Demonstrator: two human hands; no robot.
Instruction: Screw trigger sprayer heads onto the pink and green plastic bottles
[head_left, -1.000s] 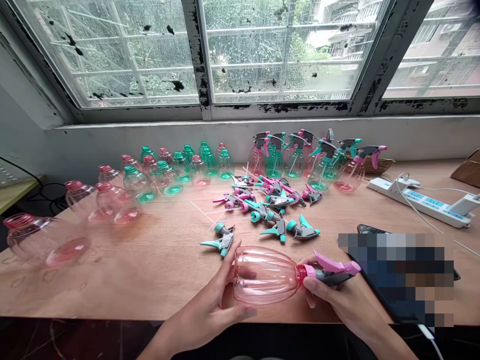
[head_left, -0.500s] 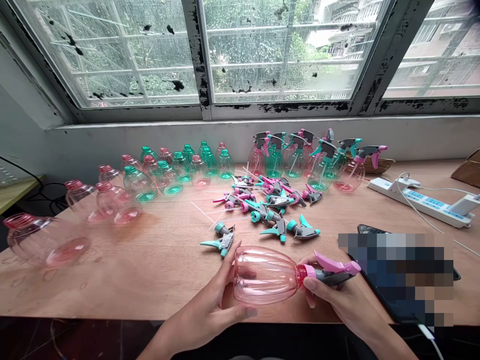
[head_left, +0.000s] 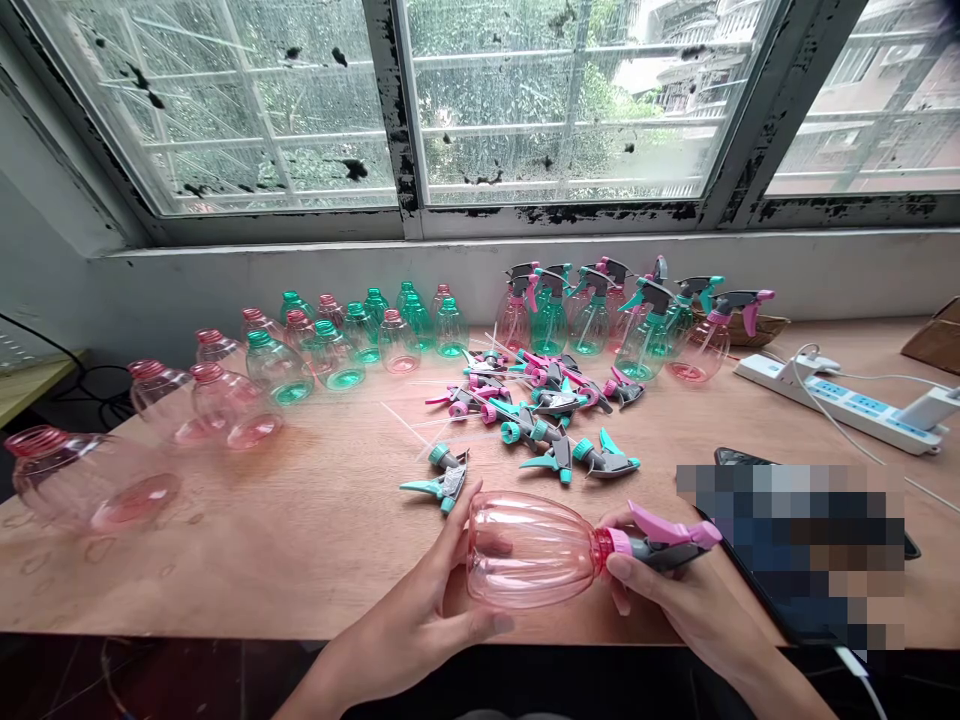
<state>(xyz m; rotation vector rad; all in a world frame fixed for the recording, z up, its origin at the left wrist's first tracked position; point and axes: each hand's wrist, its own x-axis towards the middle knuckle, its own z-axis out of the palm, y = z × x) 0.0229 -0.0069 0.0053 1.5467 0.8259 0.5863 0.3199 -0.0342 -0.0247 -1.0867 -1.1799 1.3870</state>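
A clear pink spray bottle (head_left: 529, 552) lies on its side in the air between my hands, above the table's near edge. My left hand (head_left: 439, 600) is curved round its base end, thumb below and fingers behind. At the neck, my right hand (head_left: 652, 585) grips the pink collar of the trigger sprayer (head_left: 671, 540) between thumb and fingers. The sprayer has a grey body and a pink trigger, and it sits on the bottle's mouth. Just beyond my left fingertips lies a loose teal and grey spray head (head_left: 444, 480).
Several loose spray heads (head_left: 555, 400) with thin tubes are heaped mid-table. Pink and green bottles without heads (head_left: 277, 368) stand left and back. Bottles with heads (head_left: 649, 330) stand at the back right. A power strip (head_left: 840, 400) and a dark, partly blurred device (head_left: 750, 560) lie right.
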